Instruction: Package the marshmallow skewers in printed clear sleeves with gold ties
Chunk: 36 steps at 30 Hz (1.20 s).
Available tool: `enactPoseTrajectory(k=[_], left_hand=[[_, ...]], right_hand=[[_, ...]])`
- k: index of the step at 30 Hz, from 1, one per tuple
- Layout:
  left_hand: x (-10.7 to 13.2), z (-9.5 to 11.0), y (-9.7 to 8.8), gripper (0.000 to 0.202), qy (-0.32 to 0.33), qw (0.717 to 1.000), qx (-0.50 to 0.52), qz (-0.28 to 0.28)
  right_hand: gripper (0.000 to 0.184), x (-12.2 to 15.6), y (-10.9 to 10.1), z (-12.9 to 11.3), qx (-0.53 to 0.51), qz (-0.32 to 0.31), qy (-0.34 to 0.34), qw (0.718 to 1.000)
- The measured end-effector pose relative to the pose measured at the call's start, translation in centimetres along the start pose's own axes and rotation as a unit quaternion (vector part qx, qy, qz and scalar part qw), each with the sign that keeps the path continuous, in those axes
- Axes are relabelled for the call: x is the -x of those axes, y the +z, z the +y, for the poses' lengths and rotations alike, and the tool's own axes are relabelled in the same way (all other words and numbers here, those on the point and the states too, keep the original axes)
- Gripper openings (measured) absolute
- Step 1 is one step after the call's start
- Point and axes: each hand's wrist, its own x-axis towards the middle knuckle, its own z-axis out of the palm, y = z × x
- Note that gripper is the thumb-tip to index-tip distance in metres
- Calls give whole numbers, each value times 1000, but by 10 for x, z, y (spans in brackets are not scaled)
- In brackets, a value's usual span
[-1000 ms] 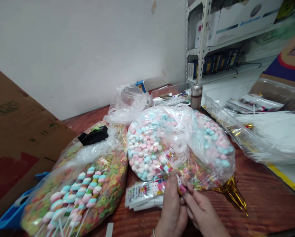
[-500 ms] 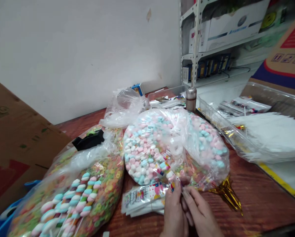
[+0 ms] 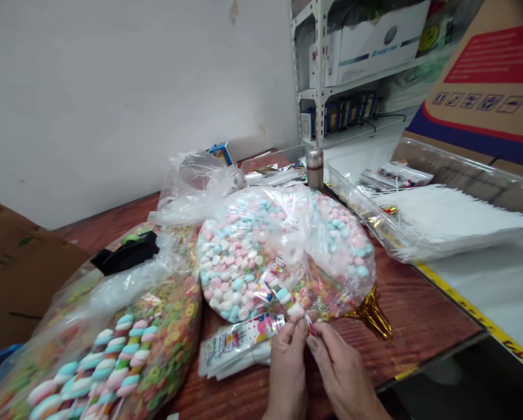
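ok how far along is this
Done: several marshmallow sticks lie against the cereal bag. In hand: the left hand and right hand pinch another stick near its end. Left: the marshmallow bag looks full, and the printed packets sit stacked.

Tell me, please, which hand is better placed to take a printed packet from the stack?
Left, probably: the left hand sits beside the stack of packets, while the right hand is farther off, pinching a candy stick.
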Motion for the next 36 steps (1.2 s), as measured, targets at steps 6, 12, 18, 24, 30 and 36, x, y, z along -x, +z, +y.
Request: enactPoseTrajectory(k=[6,12,18,24,30,36], left_hand=[[7,8,-5,34,-107,983,72,-130],[7,7,-4,31,-116,983,42,-135],[-14,22,-22,32,-4,1000,-17,18],[-17,23,-28,34,61,991,-119,25],[-12,22,-29,37,86,967,-240,-5],[-15,16,-37,34,81,965,-251,-3]], right_hand=[[43,4,0,-6,-359,-177,193,896],[53,5,-12,-1,-315,-204,189,907],[20,11,-83,-5,189,88,-35,977],[15,-4,-108,17,454,153,-119,870],[11,-32,-89,7,500,144,-134,843],[12,-48,-80,2,523,117,-137,833]])
